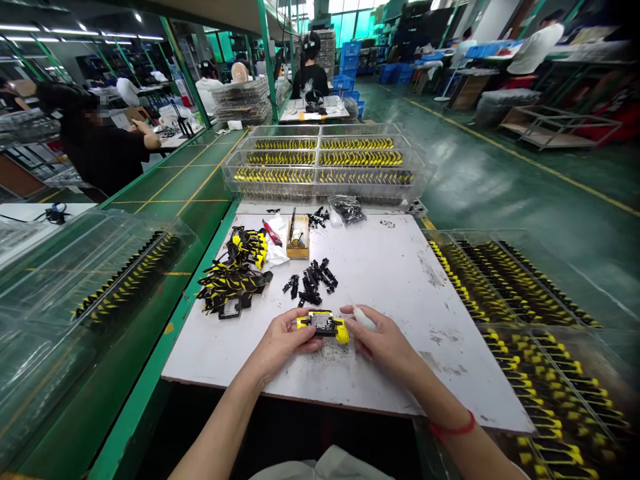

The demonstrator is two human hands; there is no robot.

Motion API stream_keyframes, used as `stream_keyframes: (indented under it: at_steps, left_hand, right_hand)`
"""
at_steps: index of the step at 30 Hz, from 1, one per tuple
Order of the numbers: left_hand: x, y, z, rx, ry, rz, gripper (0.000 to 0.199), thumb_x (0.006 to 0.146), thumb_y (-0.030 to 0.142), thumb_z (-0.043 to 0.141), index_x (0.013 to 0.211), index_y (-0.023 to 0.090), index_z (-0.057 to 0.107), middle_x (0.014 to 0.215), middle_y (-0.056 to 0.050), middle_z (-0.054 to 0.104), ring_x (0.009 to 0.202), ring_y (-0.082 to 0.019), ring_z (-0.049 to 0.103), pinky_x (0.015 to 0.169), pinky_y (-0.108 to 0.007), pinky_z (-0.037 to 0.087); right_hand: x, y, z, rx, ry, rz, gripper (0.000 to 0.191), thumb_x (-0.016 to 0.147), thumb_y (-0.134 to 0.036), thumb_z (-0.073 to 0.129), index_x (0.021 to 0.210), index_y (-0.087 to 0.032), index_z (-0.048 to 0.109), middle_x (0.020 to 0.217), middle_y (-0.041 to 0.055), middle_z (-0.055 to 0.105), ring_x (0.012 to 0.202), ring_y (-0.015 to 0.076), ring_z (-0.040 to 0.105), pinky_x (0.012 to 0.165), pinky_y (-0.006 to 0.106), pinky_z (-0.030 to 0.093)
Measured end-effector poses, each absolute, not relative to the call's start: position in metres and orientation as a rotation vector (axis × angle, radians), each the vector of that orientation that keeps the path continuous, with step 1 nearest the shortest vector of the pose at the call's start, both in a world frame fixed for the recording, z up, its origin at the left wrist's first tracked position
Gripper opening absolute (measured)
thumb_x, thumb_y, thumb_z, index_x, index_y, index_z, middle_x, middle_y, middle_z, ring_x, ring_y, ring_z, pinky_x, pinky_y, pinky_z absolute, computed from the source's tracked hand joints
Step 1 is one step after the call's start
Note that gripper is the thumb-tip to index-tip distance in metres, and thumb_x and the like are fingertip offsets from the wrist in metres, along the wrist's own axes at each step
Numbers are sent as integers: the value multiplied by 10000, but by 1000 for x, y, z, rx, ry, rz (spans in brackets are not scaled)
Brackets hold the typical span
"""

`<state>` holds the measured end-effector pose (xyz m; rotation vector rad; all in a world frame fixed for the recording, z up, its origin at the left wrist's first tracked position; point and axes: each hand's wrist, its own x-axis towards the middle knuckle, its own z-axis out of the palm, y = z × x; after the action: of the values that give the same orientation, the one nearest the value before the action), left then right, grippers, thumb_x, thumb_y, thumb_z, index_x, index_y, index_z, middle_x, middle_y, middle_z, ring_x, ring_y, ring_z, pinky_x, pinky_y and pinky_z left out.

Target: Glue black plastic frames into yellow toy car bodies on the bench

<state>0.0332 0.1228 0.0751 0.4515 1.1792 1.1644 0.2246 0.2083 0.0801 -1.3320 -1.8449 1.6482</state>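
We work at a white table [400,293] edged by a green bench [187,300], with stacked clear plastic trays [320,177] of yellow-and-black parts beyond it and more to either side. On the table's left half lies a heap of yellow-and-black pieces [233,283], near loose black pieces [311,281], a red-handled knife [273,233] and a small cardboard box [297,239]. Near the table's front edge, our left hand [283,341] closes firmly around the left end of a yellow-and-black part [323,325]. Just beside that part, our right hand [385,345] is partly closed, its fingers holding a small white object [364,319].
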Motion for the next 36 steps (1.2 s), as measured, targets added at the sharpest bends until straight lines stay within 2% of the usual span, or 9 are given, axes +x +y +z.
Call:
stream_keyframes:
  at_steps: [3,9,17,23,28,31,36]
  left_hand:
    - [35,123,77,455,1178,1151,530,714,265,782,1176,117,570,912,-93,713,718,-144,694,735,-249,579]
    - [35,120,78,511,1146,1137,494,737,271,760,1167,117,574,930,-79,693,725,-126,678,761,-253,566]
    - [37,120,79,551,1140,1123,516,730,298,759,1164,98,566,880,-63,668,701,-110,649,750,-254,551]
    - [40,122,80,595,1154,1133,597,702,333,772,1191,87,535,852,-51,666,675,-101,636,702,-224,542]
    - [40,123,77,644,1221,1099,628,744,348,724,1265,90,488,795,-57,683,653,-135,657,688,-270,561]
    - [39,123,77,597,1190,1068,567,766,317,707,1248,89,515,811,-74,696,693,-151,675,723,-277,565]
    - [34,122,78,486,1103,1082,414,843,304,629,1203,109,566,959,-114,694,775,-178,696,739,-273,575]
  right_hand:
    - [219,200,79,-1337,-1782,1772,387,813,-425,566,1116,-184,551,444,-86,464,388,91,379,416,212,301]
    - [213,196,81,-1376,-1791,1780,323,777,-384,601,1023,-176,570,425,-100,410,397,76,327,406,196,252]
    - [216,196,82,-1421,-1866,1703,323,773,-386,590,1026,-186,581,440,-95,419,405,91,356,419,210,278]
    - [216,195,84,-1418,-1904,1547,252,736,-321,615,951,-189,607,544,-71,499,490,91,405,490,220,322]
    - [214,194,77,-1472,-1764,1647,282,723,-325,605,970,-188,595,446,-90,433,432,92,374,440,221,301]
    - [211,193,76,-1472,-1597,1779,319,697,-328,608,978,-178,577,439,-94,418,411,87,356,401,212,276]
    - [206,191,80,-1444,-1433,1901,319,672,-308,612,953,-169,556,486,-79,458,426,81,379,383,196,272]
